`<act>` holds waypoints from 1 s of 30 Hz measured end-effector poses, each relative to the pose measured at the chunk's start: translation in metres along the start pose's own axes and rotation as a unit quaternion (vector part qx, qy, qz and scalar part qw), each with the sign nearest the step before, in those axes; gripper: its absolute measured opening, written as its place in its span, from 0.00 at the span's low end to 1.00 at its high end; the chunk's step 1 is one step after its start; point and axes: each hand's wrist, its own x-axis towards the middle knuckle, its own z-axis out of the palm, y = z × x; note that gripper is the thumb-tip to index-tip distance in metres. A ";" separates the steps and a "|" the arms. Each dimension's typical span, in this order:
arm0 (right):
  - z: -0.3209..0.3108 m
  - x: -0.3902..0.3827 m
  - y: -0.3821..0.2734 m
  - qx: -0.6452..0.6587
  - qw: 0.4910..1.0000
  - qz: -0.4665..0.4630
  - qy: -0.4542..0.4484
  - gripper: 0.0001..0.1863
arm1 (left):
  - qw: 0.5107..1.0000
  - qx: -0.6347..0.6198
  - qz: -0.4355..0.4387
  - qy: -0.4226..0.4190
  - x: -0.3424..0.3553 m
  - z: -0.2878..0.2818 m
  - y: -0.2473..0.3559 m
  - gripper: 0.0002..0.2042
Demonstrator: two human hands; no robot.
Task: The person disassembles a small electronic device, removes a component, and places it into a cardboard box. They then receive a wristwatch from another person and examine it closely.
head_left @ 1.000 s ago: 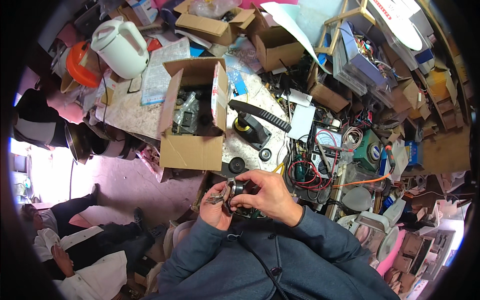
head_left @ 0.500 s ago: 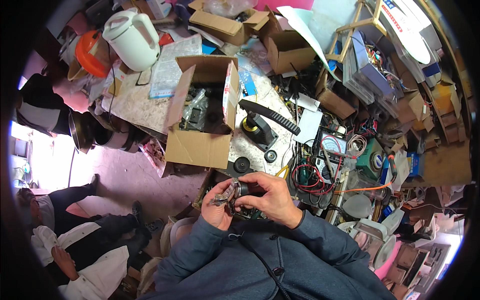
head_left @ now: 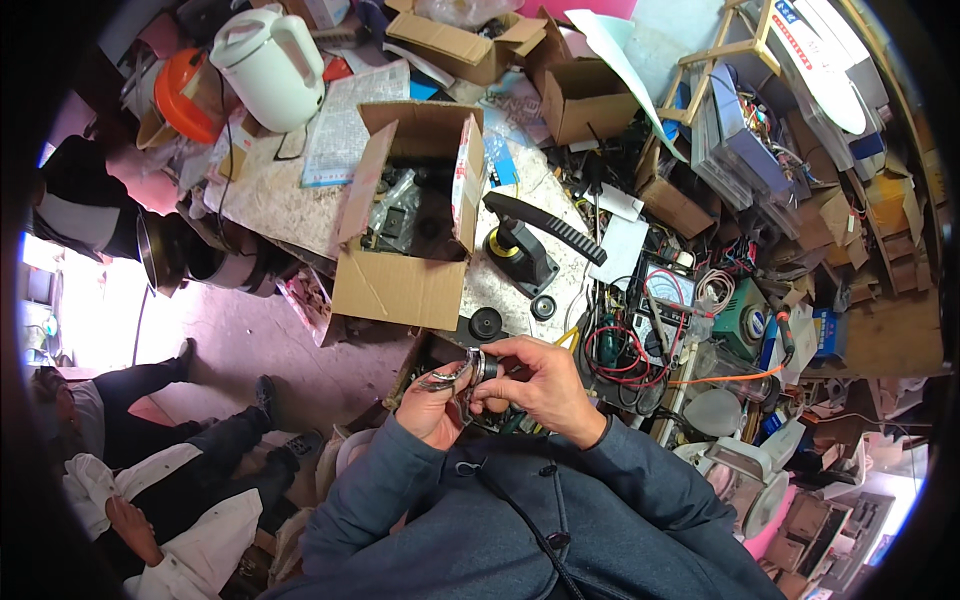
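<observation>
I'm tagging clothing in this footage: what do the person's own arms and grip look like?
The left sleeve and right sleeve are long, plain and dark blue-grey, reaching to the wrists. Left grip and right grip are ungloved hands.

The shiny metal part [head_left: 447, 379] is silver and has a bumpy shape. It sits in the left hand [head_left: 427, 418], by the thumb, and slants up toward the right hand [head_left: 545, 388]. The black round piece [head_left: 488, 367] is short and fat, like a little drum. It is right up against the metal part, between the two hands, with the right fingers around it. Its small bits are too tiny to see.
</observation>
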 end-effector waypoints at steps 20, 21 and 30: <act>-0.024 0.019 -0.036 -0.288 0.935 -0.208 0.015 0.26 | 0.997 -0.002 0.077 0.012 0.011 -0.003 -0.007 0.12; -0.028 0.023 -0.047 -0.329 0.898 -0.284 0.066 0.25 | 0.996 -0.012 0.087 0.009 0.016 -0.007 -0.010 0.12; -0.049 0.109 -0.089 -0.676 0.712 -0.153 0.116 0.16 | 0.965 0.158 0.211 0.021 0.079 0.004 -0.028 0.15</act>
